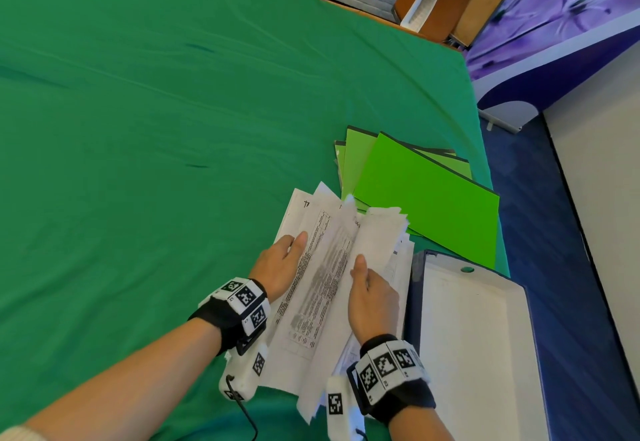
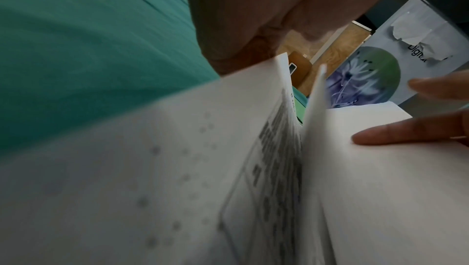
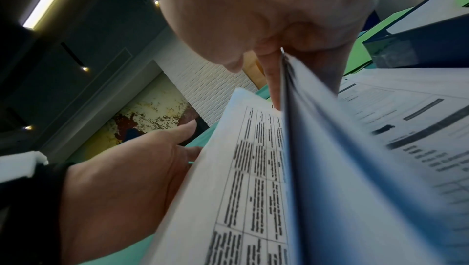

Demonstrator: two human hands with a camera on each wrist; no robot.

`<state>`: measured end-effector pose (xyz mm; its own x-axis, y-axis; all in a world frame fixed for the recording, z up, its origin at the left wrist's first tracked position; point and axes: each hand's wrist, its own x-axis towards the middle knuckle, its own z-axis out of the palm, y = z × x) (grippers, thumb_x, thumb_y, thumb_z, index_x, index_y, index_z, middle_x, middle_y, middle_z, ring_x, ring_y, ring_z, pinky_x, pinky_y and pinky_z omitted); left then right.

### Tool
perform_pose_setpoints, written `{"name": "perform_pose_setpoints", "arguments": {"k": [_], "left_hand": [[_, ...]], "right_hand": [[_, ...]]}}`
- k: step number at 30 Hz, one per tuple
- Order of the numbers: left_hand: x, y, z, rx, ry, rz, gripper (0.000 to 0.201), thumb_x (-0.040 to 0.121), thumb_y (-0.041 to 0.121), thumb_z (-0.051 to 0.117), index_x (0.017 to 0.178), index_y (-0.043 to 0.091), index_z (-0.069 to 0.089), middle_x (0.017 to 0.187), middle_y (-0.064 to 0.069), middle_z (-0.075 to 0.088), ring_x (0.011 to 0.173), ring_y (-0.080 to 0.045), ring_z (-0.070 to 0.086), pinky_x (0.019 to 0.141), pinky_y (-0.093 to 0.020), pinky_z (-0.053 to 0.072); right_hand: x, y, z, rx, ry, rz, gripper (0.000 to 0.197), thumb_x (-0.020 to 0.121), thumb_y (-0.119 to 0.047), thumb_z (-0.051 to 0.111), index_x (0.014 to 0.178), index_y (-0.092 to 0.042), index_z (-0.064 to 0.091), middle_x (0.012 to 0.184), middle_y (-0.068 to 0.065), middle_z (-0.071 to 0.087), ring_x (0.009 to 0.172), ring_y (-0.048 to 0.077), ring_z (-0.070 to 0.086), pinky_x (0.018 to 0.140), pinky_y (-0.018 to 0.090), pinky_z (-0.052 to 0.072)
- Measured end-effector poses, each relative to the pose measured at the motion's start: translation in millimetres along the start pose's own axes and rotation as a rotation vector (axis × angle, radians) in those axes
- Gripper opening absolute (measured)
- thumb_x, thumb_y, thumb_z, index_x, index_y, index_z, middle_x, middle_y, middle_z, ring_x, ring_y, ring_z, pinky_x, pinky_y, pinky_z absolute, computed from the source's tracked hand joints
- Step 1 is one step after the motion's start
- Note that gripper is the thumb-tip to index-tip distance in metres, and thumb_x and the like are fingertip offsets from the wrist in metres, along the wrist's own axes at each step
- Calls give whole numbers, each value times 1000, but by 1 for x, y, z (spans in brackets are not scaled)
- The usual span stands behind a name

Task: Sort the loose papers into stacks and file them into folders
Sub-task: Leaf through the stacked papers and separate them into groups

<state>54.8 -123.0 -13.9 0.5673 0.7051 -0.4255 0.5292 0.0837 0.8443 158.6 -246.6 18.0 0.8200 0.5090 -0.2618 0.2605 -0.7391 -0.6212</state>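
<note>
A bundle of loose printed papers [image 1: 325, 288] is held above the green tablecloth and spread apart like a book. My left hand [image 1: 285, 255] grips its left part, thumb on a sheet printed with a table and fingers underneath. My right hand [image 1: 365, 283] pinches the raised right part, thumb on the blank back of the sheets. The right wrist view shows the right hand [image 3: 276, 55] at the top edge of the papers [image 3: 256, 169], with more printed sheets [image 3: 406, 121] lying below. Bright green folders [image 1: 426, 195] lie fanned just beyond the papers.
An open blue box file [image 1: 474, 336] with a white inside lies right of the papers, at the table's right edge. The green cloth [image 1: 156, 111] covers the table to the left and beyond. A purple flowered panel [image 1: 571, 8] stands past the far right corner.
</note>
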Motion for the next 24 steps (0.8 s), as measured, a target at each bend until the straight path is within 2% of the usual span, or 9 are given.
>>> {"name": "perform_pose_setpoints", "arguments": {"k": [1,4,7,10,12,15,18,21,24], "left_hand": [[2,-1,0,3,0,5,38,100,55,27,96,28,54,97,8,59,98,-21,52,86,-30,39],[11,-8,-3,115,4,17,48,101,48,36,112,6,57,108,-8,63,98,-26,60,87,-34,45],[15,-15,-3,207,2,67,32,103,27,43,75,12,46,69,-2,48,60,-16,42,59,-29,34],[13,-15,-1,167,0,123,41,102,26,46,63,16,39,57,3,39,53,-14,35,51,-28,27],[6,-7,3,63,-49,171,44,99,46,44,65,18,49,57,7,45,52,-13,39,53,-25,31],[-9,14,12,-141,-324,56,60,94,69,25,111,29,66,95,11,70,68,-13,69,66,-25,52],[-12,23,17,-76,-478,34,75,89,75,19,127,24,58,122,7,66,89,-15,72,87,-34,53],[11,22,7,303,-253,166,56,95,60,38,129,19,56,130,2,61,108,-14,62,98,-36,49],[50,26,-14,572,23,191,46,96,31,56,138,16,45,138,-4,51,123,-22,52,103,-37,45]], "right_hand": [[1,2,1,-22,11,-17,47,100,-46,35,89,-14,67,84,2,63,86,22,58,72,27,35],[6,14,3,-64,42,-59,21,96,-26,53,104,-16,69,102,5,70,95,21,63,79,25,45],[7,20,3,-101,36,-73,21,93,-16,54,109,-18,67,104,5,70,90,21,64,83,29,50],[4,16,0,-63,74,-96,20,96,-30,54,104,-18,68,99,2,70,87,17,62,79,27,48],[0,6,-2,-23,56,-68,40,94,-53,47,97,-20,68,91,-5,66,86,13,57,77,25,43],[-5,-4,-3,2,21,-20,57,88,-71,38,95,-23,69,88,-6,67,87,14,60,80,30,47],[-6,-1,-3,-11,28,-22,32,92,-44,56,113,-20,63,100,3,69,94,23,64,82,31,50],[-7,2,-6,-81,28,-11,48,92,-11,53,137,-11,39,105,14,65,95,32,62,82,35,50],[-11,2,-11,-29,72,0,87,90,-5,54,153,-26,-2,87,2,54,78,25,57,75,30,45]]}}
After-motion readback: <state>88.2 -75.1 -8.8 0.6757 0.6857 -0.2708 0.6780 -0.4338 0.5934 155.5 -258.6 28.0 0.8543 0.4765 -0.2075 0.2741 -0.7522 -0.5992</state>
